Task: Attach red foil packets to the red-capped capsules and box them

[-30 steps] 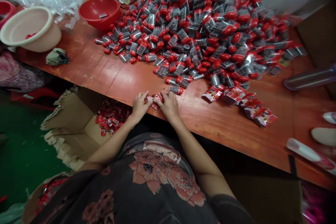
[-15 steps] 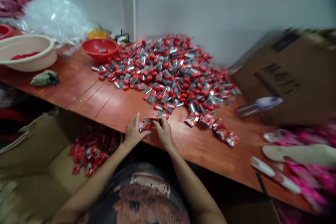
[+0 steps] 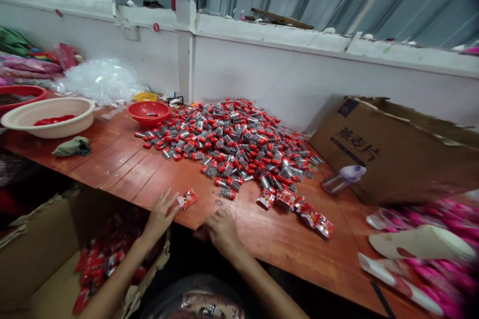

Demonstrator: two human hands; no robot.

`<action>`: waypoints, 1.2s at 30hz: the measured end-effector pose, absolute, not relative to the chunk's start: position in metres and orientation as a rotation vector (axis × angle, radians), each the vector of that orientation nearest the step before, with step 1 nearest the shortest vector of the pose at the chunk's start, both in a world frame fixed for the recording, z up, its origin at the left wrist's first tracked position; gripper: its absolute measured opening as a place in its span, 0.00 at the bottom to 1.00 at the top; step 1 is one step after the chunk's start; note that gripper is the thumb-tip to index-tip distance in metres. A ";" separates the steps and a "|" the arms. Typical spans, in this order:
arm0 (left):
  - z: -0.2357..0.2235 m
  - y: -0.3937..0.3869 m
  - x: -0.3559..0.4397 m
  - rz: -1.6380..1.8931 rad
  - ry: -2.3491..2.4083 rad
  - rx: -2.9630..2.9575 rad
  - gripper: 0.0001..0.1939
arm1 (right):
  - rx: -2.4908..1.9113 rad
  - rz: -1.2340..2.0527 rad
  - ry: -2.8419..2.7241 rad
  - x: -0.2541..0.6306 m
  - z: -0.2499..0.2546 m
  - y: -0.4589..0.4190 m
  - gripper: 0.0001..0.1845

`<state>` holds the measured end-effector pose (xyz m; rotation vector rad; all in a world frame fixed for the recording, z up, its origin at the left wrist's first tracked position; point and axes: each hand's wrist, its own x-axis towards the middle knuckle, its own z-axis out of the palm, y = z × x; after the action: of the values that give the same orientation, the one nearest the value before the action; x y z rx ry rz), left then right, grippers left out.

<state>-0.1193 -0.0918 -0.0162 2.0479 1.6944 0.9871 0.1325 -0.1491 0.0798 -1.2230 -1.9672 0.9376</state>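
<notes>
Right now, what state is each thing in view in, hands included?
left hand, open with fingers spread, beside the packet
right hand, curled at the table edge, grip unclear
red packet, lying on the table
pile of clear tubes with red caps, heaped loose on the table
red bowl, upright, one tube inside
beige basin, upright, red items inside
open cardboard box, below the table edge, red packets inside

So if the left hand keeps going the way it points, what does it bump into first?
Probably the small red packet lying on the wooden table, just past the fingertips of the left hand, though depth is hard to judge here.
</notes>
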 end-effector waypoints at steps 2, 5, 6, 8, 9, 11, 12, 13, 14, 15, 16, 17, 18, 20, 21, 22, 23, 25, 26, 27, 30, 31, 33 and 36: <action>-0.012 -0.108 -0.137 1.055 1.675 1.938 0.23 | -1.135 0.891 -2.037 0.128 0.088 -0.152 0.10; -0.009 -0.133 -0.155 1.111 1.696 1.773 0.21 | -0.789 1.072 -2.301 0.127 0.096 -0.152 0.10; -0.010 -0.141 -0.158 1.127 1.693 1.729 0.20 | -0.859 0.997 -2.297 0.126 0.096 -0.151 0.13; -0.011 -0.154 -0.161 1.153 1.677 1.652 0.20 | -1.060 0.820 -2.225 0.124 0.094 -0.150 0.12; -0.011 -0.159 -0.161 1.160 1.671 1.607 0.21 | -1.123 0.756 -2.175 0.124 0.093 -0.149 0.11; -0.011 -0.167 -0.158 1.163 1.659 1.491 0.22 | -1.038 0.780 -2.206 0.125 0.092 -0.147 0.10; -0.009 -0.169 -0.155 1.162 1.653 1.421 0.23 | -0.972 0.795 -2.248 0.126 0.092 -0.145 0.11; -0.006 -0.170 -0.151 1.161 1.632 1.352 0.24 | -0.928 0.794 -2.290 0.127 0.092 -0.143 0.14; -0.001 -0.170 -0.146 1.177 1.606 1.296 0.26 | -0.912 0.787 -2.322 0.127 0.091 -0.140 0.16; 0.005 -0.170 -0.140 1.209 1.590 1.244 0.27 | -0.952 0.745 -2.332 0.127 0.089 -0.138 0.18; 0.012 -0.170 -0.133 1.197 1.548 1.218 0.28 | -1.037 0.660 -2.319 0.126 0.086 -0.136 0.19; 0.020 -0.170 -0.125 1.206 1.511 1.200 0.29 | -1.127 0.553 -2.301 0.125 0.083 -0.136 0.15; 0.028 -0.170 -0.117 1.152 1.424 1.219 0.29 | -1.178 0.456 -2.305 0.124 0.080 -0.137 0.12; 0.043 -0.171 -0.099 0.997 1.267 1.262 0.30 | -1.178 0.312 -2.367 0.121 0.074 -0.144 0.10; 0.048 -0.171 -0.090 0.900 1.196 1.305 0.31 | -1.149 0.280 -2.402 0.121 0.072 -0.148 0.11; 0.052 -0.172 -0.082 0.849 1.172 1.357 0.30 | -1.108 0.296 -2.424 0.121 0.069 -0.152 0.11; 0.054 -0.172 -0.074 0.814 1.155 1.417 0.26 | -1.081 0.339 -2.419 0.122 0.066 -0.156 0.11; 0.052 -0.173 -0.061 0.856 1.167 1.394 0.21 | -1.088 0.493 -2.320 0.127 0.058 -0.164 0.12; 0.049 -0.174 -0.056 0.902 1.166 1.321 0.21 | -1.121 0.603 -2.211 0.129 0.052 -0.167 0.13; 0.046 -0.174 -0.051 0.940 1.163 1.240 0.21 | -1.170 0.736 -2.068 0.131 0.046 -0.170 0.16; 0.038 -0.175 -0.041 1.201 1.174 0.848 0.14 | -1.292 1.219 -1.602 0.132 0.028 -0.179 0.29; 0.036 -0.175 -0.038 1.298 1.164 0.719 0.13 | -1.312 1.370 -1.481 0.130 0.025 -0.181 0.29; 0.034 -0.176 -0.033 1.364 1.118 0.568 0.12 | -1.339 1.560 -1.328 0.124 0.021 -0.185 0.23; 0.032 -0.179 -0.028 1.355 1.073 0.462 0.13 | -1.398 1.505 -1.297 0.116 0.025 -0.182 0.17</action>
<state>-0.0281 -0.1792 0.0320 0.4624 1.0735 1.3550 0.1164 -0.1820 0.0252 -1.3976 -1.2972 1.5052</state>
